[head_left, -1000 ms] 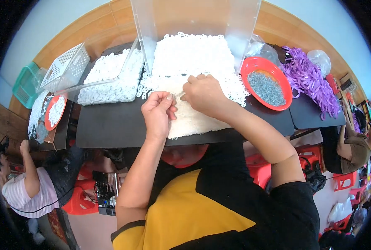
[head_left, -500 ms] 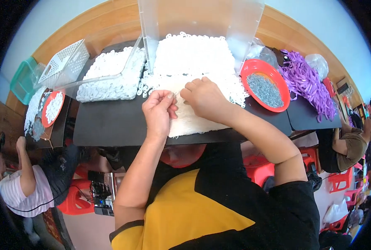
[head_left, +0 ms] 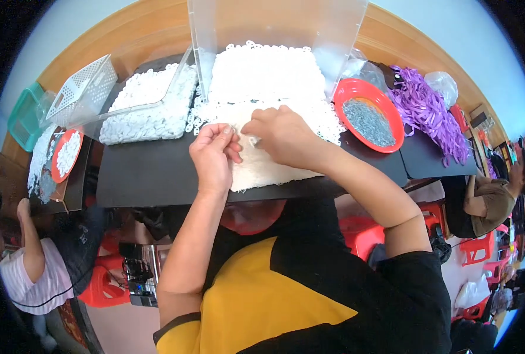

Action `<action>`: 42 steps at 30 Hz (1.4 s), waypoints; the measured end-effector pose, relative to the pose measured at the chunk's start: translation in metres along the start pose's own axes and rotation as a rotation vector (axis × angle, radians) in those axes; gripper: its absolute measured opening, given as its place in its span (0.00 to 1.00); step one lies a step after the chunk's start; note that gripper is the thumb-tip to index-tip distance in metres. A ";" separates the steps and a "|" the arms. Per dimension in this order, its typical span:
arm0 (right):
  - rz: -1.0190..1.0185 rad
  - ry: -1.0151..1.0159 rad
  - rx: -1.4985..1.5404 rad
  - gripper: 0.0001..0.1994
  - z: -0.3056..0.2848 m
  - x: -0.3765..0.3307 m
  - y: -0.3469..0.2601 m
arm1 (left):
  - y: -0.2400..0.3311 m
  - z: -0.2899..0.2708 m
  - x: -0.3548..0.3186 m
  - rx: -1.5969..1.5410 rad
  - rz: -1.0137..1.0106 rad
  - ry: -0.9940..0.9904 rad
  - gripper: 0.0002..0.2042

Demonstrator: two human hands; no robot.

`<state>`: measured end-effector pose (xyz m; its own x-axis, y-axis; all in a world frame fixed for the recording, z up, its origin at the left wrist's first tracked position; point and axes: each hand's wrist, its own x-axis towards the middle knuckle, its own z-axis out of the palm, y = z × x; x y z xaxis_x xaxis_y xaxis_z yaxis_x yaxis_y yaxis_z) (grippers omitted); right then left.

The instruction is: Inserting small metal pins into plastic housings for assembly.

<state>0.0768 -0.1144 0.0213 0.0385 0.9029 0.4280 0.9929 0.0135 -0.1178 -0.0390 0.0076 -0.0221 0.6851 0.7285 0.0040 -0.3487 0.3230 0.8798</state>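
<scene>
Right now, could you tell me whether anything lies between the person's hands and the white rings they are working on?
Nothing visible does. The left hand and right hand already meet at the near edge of the white rings, fingertips pinching something small there.

Bright even daylight, heavy fisheye bending, dark rim.

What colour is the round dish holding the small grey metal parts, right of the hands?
Red dish, seen in the head view.

Rings pile point(head_left: 266, 74): table's point(head_left: 144, 177) 12 o'clock.
Bowl point(head_left: 368, 115): 2 o'clock.
Strips point(head_left: 424, 112): right of bowl.
Basket point(head_left: 82, 88): 10 o'clock.
</scene>
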 end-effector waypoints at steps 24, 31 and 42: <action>0.359 0.115 0.317 0.04 0.017 0.006 0.001 | -0.002 -0.002 0.000 0.094 -0.010 -0.056 0.03; 0.655 0.110 1.153 0.06 0.016 0.013 0.018 | 0.000 0.006 -0.007 0.119 0.047 -0.008 0.04; 0.572 0.108 1.127 0.06 0.025 0.010 0.013 | 0.003 0.009 -0.008 0.157 0.087 -0.018 0.04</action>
<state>0.0871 -0.0945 0.0012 0.4906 0.8618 0.1290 0.1882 0.0397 -0.9813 -0.0401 -0.0029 -0.0155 0.6686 0.7381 0.0905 -0.3037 0.1600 0.9392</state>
